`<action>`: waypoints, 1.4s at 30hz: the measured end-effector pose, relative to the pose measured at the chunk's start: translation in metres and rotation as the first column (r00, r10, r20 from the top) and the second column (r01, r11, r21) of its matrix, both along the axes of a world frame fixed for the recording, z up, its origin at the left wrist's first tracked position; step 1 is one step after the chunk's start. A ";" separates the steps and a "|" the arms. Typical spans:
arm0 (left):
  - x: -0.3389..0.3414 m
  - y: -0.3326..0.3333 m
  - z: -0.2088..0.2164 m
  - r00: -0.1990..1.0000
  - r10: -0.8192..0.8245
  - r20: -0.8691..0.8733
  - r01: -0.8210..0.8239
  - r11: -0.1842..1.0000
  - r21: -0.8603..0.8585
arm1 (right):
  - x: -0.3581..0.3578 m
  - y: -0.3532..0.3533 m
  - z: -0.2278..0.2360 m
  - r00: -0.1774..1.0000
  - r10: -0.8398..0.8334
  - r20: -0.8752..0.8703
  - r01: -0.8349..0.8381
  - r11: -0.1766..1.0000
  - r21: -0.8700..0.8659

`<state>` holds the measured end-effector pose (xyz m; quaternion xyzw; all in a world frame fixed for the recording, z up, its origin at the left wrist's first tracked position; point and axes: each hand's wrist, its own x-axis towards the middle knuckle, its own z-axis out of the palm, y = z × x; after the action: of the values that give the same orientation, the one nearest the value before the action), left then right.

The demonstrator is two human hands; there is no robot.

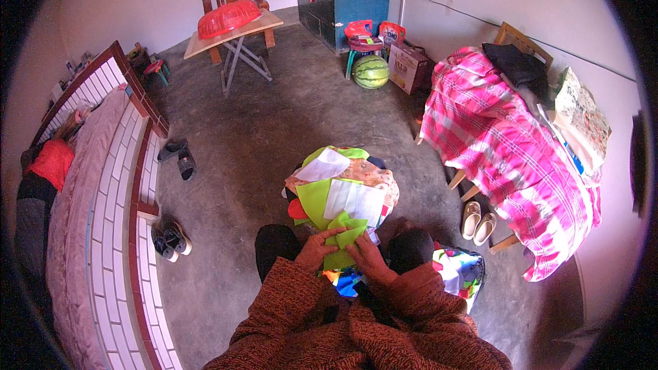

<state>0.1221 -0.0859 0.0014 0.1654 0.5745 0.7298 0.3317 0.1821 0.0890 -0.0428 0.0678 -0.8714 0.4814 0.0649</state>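
Head view looks down on two hands working a soft, bright green piece of cloth (345, 240) held just above the knees. Left hand (317, 249) has its grip pinching the cloth's left edge, thumb on top and fingers curled under; right hand (368, 259) lies flat on the lower part of the cloth, fingers close together and pressing it down. Both wrists come out of coarse, rust-brown knitted sleeves (356, 322) with a nubbly weave. Just beyond the hands sits a rounded heap of mixed fabric scraps (343, 185), green, white, peach-patterned and dark, the layers overlapping so that whatever bears them is hidden. A crumpled multicoloured patchwork cloth (458, 270) lies by the right knee, partly covered by the sleeve, and another bright bit under the hands is too hidden to make out. To the right a pink-and-white checked blanket (507, 157) drapes a frame whose wooden legs just show. Pale slip-on shoes (478, 223) stand on the rough grey concrete floor (260, 137). Further off are a striped green watermelon (371, 71) and a red plastic basket on a folding wooden worktop (236, 31). At left runs a tiled brick ledge (120, 233), bent by the lens.
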 end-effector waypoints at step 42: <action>-0.010 -0.011 -0.023 0.911 0.191 0.366 -0.318 0.890 0.326 | -0.069 0.070 0.086 0.963 0.142 0.229 0.244 -0.105 -0.964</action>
<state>0.1120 -0.0969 -0.0217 0.0261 0.3769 0.8814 0.2834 0.1133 0.1593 0.0428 -0.1004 -0.2256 0.9690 -0.0016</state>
